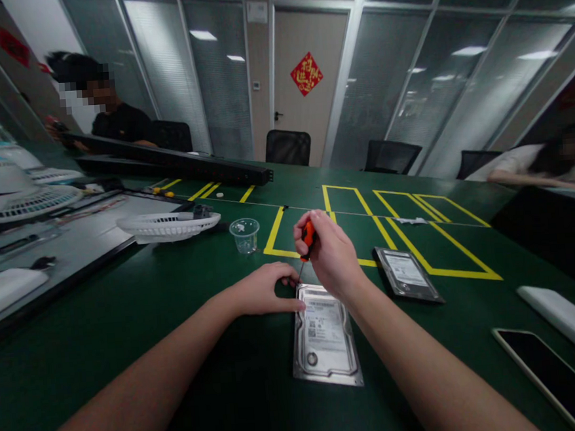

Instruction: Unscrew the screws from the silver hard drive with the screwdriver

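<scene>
A silver hard drive (324,337) with a white label lies flat on the green table (204,372), in front of me. My right hand (330,248) is closed around an orange and black screwdriver (308,238), held nearly upright. Its shaft points down to the drive's far left corner; the exact contact at the tip is too small to make out. My left hand (268,289) rests at that same corner, thumb on the drive's left edge and fingers curled near the screwdriver tip, thumb and fingers apart. To the right lies a second hard drive (407,273).
A clear plastic cup (245,237) stands beyond my left hand. White fan grilles (170,225) and a large flat panel (82,236) are at the left. Yellow tape outlines cross the table. A phone (549,374) and white device (568,320) lie right. Two people sit across.
</scene>
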Available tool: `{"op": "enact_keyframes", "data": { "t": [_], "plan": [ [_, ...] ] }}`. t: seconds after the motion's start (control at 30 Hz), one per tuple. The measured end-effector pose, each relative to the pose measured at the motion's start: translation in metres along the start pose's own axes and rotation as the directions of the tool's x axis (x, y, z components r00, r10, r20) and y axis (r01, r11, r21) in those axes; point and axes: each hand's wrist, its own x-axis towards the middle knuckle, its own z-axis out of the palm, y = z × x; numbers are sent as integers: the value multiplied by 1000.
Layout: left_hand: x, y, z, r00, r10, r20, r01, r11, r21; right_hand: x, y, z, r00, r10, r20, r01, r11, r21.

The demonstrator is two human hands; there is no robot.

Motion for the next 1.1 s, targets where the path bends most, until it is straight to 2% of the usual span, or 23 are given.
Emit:
{"op": "enact_keyframes", "data": {
  "t": [0.13,0.4,0.6,0.77,1.0,1.1],
  "plan": [
    [0,-2,1,1000,10,-2,-10,1000,-8,-1,1,-1,1000,-13,0,13,999,38],
    [0,-1,0,1000,7,3,-7,1000,-1,3,1,-5,998,-58,0,58,997,-55],
    [0,-3,0,1000,9,-1,-9,1000,-1,-1,1,1,1000,-28,-11,28,1000,-1],
    [-1,-3,1,1000,19,-3,-19,1000,-12,-2,0,-1,1000,5,-9,-5,998,-56],
    [-1,-1,1,1000,15,-4,-15,1000,1,3,2,-7,999,-38,-25,35,994,-105],
    [-1,0,0,1000,18,-1,-18,1000,12,1,1,-3,1000,-3,-28,1,999,-44]
  ]
}}
